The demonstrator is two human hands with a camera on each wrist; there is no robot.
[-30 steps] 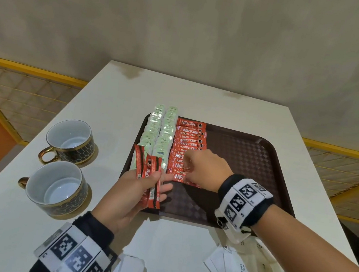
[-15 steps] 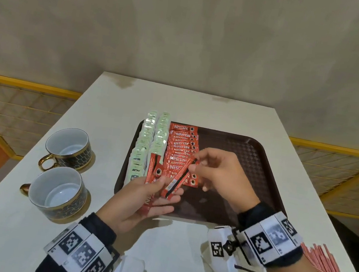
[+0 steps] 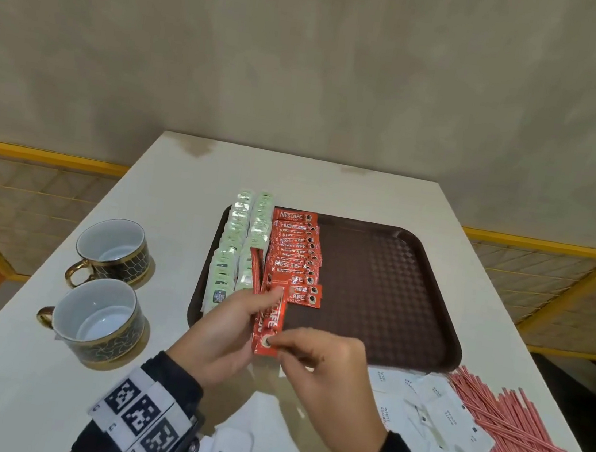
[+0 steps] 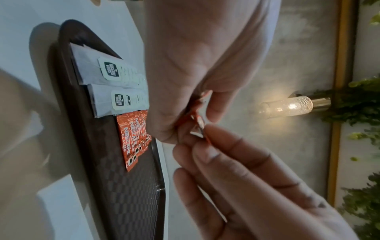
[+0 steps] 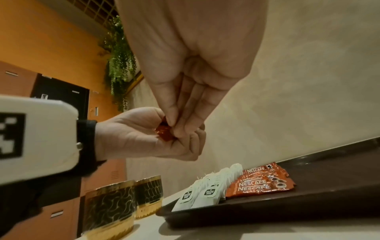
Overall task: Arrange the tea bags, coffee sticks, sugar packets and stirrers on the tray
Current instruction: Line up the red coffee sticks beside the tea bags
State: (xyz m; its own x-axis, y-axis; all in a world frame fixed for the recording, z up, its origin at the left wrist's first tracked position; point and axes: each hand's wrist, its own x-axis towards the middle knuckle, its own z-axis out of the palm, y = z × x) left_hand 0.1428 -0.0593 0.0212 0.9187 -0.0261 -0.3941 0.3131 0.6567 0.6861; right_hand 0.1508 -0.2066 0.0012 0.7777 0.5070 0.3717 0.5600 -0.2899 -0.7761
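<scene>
Your left hand (image 3: 232, 326) grips red foil coffee sticks (image 3: 269, 319) | your right hand (image 3: 321, 373) pinches their near end | above brown plastic tray (image 3: 412, 303) edge

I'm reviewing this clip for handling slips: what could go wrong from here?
1. The left hand holds several coffee sticks fanned loosely while the right hand pinches one's lower end; pulling it could drag the others out.
2. Laying it down could nudge the overlapping coffee row on the tray out of line.
3. The right forearm hangs above the loose sugar packets and stirrers, and might scatter them.
</scene>
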